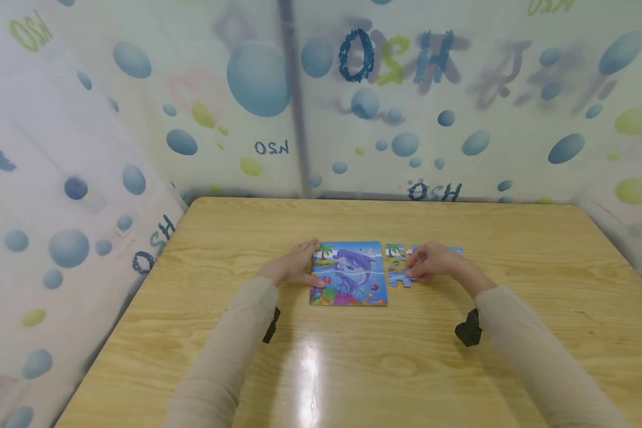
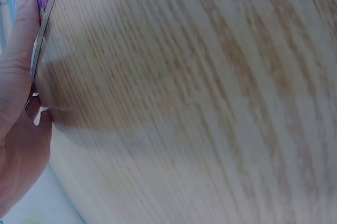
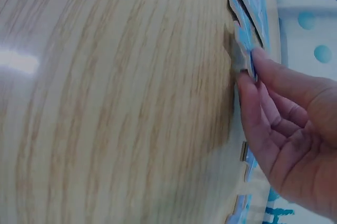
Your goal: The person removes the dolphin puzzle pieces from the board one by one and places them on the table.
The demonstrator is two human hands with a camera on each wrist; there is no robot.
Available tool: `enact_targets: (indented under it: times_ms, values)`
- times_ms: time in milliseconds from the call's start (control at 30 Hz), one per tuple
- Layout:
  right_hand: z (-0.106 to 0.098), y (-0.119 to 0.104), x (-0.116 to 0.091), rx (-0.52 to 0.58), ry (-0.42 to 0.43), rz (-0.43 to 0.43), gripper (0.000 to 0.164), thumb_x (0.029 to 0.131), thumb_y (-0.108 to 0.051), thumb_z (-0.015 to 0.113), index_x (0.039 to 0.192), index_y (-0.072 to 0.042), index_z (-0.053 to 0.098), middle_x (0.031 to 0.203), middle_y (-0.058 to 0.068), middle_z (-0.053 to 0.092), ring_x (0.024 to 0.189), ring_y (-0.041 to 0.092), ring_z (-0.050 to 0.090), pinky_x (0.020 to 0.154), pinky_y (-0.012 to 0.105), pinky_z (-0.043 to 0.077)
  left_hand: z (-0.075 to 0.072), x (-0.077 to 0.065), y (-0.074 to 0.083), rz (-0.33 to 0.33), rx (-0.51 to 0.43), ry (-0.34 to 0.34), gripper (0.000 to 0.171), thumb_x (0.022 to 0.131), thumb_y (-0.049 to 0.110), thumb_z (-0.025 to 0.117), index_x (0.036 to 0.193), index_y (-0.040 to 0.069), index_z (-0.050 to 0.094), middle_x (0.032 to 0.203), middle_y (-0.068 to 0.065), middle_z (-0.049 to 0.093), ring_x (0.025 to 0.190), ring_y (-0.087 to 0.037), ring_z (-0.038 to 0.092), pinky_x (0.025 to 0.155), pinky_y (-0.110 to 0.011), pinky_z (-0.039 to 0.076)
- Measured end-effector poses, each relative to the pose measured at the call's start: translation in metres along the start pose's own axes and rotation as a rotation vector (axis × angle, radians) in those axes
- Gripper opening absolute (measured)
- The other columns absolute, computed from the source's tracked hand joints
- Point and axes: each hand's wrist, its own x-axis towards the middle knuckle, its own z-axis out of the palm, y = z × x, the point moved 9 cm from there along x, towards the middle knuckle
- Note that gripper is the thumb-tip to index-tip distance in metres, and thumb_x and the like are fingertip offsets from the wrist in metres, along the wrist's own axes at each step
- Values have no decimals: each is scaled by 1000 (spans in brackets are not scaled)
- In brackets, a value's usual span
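A dolphin picture board (image 1: 351,273), with a palm tree and corals, lies flat on the table. My left hand (image 1: 295,264) rests at its left edge, fingers by the far corner and thumb laid over the picture; in the left wrist view the thumb (image 2: 23,29) looks straight on the board's surface. Right of the board, my right hand (image 1: 432,261) pinches a blue puzzle piece (image 3: 243,37) between thumb and fingertips. That piece sits beside puzzle pieces (image 1: 399,277) in a column along the board, one showing a palm tree. My right hand partly hides the pieces behind it.
More blue puzzle pieces (image 1: 455,250) lie past the right hand. The wooden table (image 1: 380,362) reaches back to a patterned curtain (image 1: 331,142) with blue and green dots, which also hangs at both sides. A dark device sits under each wrist.
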Motion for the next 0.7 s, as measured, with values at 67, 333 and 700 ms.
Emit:
enact_targets:
  times_ms: [67, 333, 700]
  values:
    - [1, -3, 0, -52, 15, -22, 25, 81, -9, 67, 97, 8, 58, 76, 4, 64, 62, 6, 58, 60, 23, 54, 0, 0, 0, 3, -6, 7, 102, 78, 41, 68, 145, -2, 5, 154, -17, -1, 142, -33, 2, 117, -44, 6]
    - [-1, -9, 2, -136, 74, 26, 21, 80, -9, 69, 91, 3, 56, 74, 5, 59, 62, 10, 58, 60, 25, 55, 1, -2, -3, 9, -61, 5, 100, 80, 40, 67, 146, 0, 3, 154, -15, -4, 142, -33, -1, 117, -46, 7]
    - [-6, -16, 3, -213, 139, 42, 28, 82, -22, 66, 96, -1, 54, 79, 5, 53, 65, 14, 50, 56, 23, 43, 0, -3, 1, 15, -68, -13, 98, 81, 38, 65, 146, 0, 2, 154, -15, -5, 142, -34, -2, 117, -46, 6]
